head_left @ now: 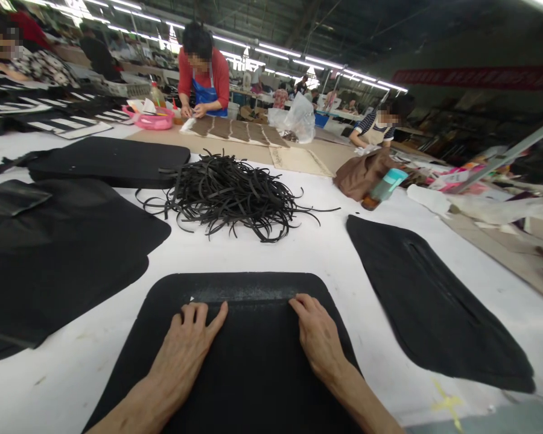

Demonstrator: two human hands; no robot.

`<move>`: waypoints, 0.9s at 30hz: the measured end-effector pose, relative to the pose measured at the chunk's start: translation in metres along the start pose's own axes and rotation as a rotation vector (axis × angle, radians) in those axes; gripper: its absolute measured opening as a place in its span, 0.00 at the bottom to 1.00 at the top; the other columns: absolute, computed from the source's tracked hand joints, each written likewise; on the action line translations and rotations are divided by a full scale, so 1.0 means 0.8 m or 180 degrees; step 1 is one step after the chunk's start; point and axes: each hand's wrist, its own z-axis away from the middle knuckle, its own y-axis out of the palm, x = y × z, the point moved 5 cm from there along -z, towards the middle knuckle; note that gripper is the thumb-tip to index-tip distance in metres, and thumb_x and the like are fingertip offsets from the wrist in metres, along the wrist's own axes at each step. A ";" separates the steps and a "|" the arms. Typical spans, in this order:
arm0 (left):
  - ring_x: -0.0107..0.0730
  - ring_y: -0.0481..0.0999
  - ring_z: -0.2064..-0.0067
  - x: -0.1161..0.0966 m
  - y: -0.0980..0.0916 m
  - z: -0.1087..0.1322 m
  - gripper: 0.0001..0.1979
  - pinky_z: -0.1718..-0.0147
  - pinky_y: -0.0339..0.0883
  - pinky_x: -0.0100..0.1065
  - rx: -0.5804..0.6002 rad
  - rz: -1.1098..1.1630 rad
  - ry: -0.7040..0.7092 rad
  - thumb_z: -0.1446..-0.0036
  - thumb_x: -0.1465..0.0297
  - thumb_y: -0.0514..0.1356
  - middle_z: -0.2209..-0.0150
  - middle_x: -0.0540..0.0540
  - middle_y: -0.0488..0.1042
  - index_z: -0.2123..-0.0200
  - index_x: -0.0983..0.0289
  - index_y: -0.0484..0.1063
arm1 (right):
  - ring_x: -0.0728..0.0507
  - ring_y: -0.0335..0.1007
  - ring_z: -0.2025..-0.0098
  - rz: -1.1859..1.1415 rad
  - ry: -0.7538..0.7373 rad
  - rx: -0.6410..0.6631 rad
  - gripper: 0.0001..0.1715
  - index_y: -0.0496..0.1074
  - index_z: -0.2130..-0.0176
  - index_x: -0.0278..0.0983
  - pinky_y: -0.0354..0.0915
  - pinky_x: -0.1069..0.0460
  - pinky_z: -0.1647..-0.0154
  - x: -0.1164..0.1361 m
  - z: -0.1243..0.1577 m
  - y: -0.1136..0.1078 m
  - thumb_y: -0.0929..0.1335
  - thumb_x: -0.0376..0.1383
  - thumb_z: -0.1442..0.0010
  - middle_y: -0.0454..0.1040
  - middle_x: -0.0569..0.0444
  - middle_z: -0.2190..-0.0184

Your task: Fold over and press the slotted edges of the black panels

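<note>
A black rounded-corner panel [253, 374] lies flat on the white tabletop in front of me. A straight seam-like line crosses it near its far edge, below a dull greyish band [253, 286]. My left hand [185, 331] rests on the panel at the left end of this line, fingers bent and thumb stretched away from them. At the line's right end, my right hand [319, 331] has its thumb and fingertips close together on the material. A tiny white triangle [192, 299] shows just beyond my left fingers.
Beyond the panel is a heap of thin black strips [235, 193]. Black pieces [72, 259] lie left, another slotted black panel [434, 295] right. A teal-lidded bottle [384, 188] leans by brown cloth [362, 172]. Across the table, a person in a blue apron [208, 93] handles brown pieces [239, 129].
</note>
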 end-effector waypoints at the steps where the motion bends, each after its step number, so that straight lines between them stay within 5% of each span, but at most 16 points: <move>1: 0.45 0.70 0.58 0.000 0.000 0.002 0.36 0.64 0.64 0.42 -0.0005 0.0025 0.0009 0.50 0.86 0.44 0.58 0.61 0.68 0.40 0.52 0.51 | 0.41 0.64 0.54 0.0184 -0.0219 -0.0027 0.23 0.67 0.53 0.36 0.62 0.48 0.55 0.009 0.007 0.004 0.56 0.21 0.45 0.69 0.47 0.55; 8: 0.45 0.69 0.55 0.003 0.003 0.035 0.35 0.60 0.64 0.45 0.0018 0.0347 0.0047 0.49 0.86 0.44 0.56 0.61 0.68 0.40 0.54 0.51 | 0.40 0.63 0.53 0.0659 -0.0636 -0.0102 0.27 0.66 0.51 0.31 0.61 0.46 0.52 0.026 0.043 0.016 0.58 0.18 0.49 0.69 0.45 0.55; 15: 0.42 0.63 0.47 0.031 0.027 0.054 0.29 0.48 0.58 0.43 -0.0061 0.0657 -0.0210 0.49 0.86 0.42 0.45 0.60 0.64 0.45 0.65 0.61 | 0.41 0.64 0.57 0.0653 -0.0323 -0.0040 0.23 0.69 0.55 0.35 0.63 0.48 0.57 0.018 0.044 0.012 0.58 0.20 0.46 0.69 0.48 0.57; 19: 0.46 0.60 0.45 0.045 0.020 0.056 0.28 0.47 0.56 0.45 -0.0028 0.0740 -0.0389 0.50 0.86 0.42 0.43 0.63 0.61 0.46 0.70 0.61 | 0.40 0.63 0.59 0.0781 -0.0030 -0.0046 0.20 0.71 0.57 0.34 0.62 0.46 0.58 0.021 0.035 -0.006 0.59 0.21 0.46 0.69 0.46 0.58; 27: 0.49 0.60 0.46 -0.023 -0.017 0.014 0.34 0.47 0.53 0.47 0.0002 0.1602 0.0813 0.54 0.73 0.56 0.45 0.63 0.60 0.42 0.66 0.52 | 0.40 0.62 0.56 0.0535 -0.0949 0.0349 0.27 0.62 0.47 0.40 0.59 0.46 0.56 0.118 0.019 0.012 0.61 0.25 0.45 0.68 0.48 0.55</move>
